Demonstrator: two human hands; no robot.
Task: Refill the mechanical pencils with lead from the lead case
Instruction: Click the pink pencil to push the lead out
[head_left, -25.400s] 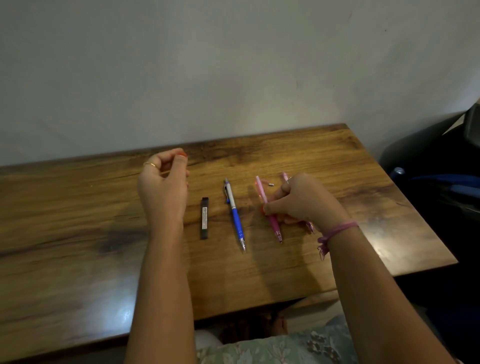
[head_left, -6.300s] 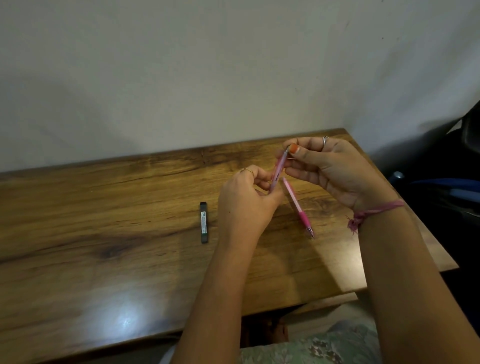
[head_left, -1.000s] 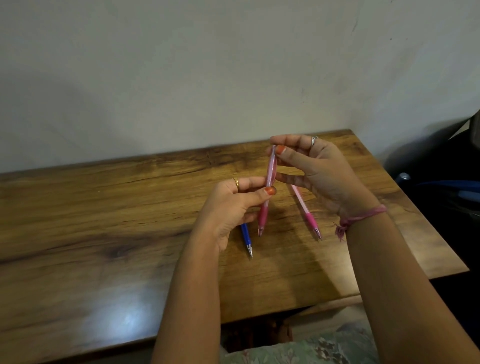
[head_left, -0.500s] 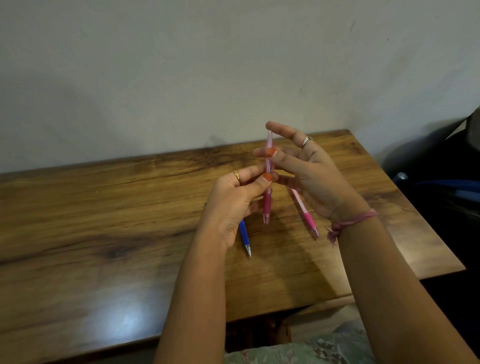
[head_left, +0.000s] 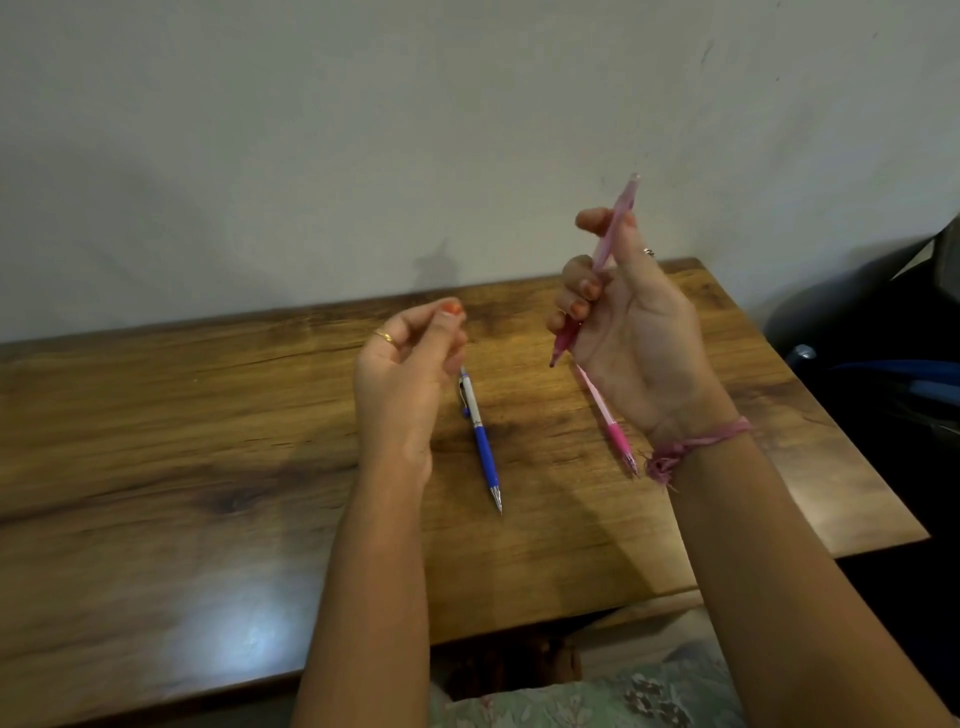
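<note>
My right hand (head_left: 631, 332) grips a pink mechanical pencil (head_left: 613, 234) and holds it nearly upright above the table, tip down. My left hand (head_left: 408, 374) hovers apart from it with loosely curled fingers, the thumb near the index finger, and I see nothing in it. A blue and white mechanical pencil (head_left: 480, 439) lies on the wooden table (head_left: 156, 441) just right of my left hand. A second pink pencil (head_left: 610, 426) lies below my right hand, partly covered by it. The lead case is out of sight, likely behind my left hand or forearm.
The table stands against a plain wall (head_left: 363, 156). A dark chair or bag (head_left: 883, 353) sits off the table's right edge. My lap in patterned cloth (head_left: 597, 696) shows below the front edge.
My left hand has let go of the pink pencil and drawn away to the left. My right hand has lifted the pencil higher and to the right.
</note>
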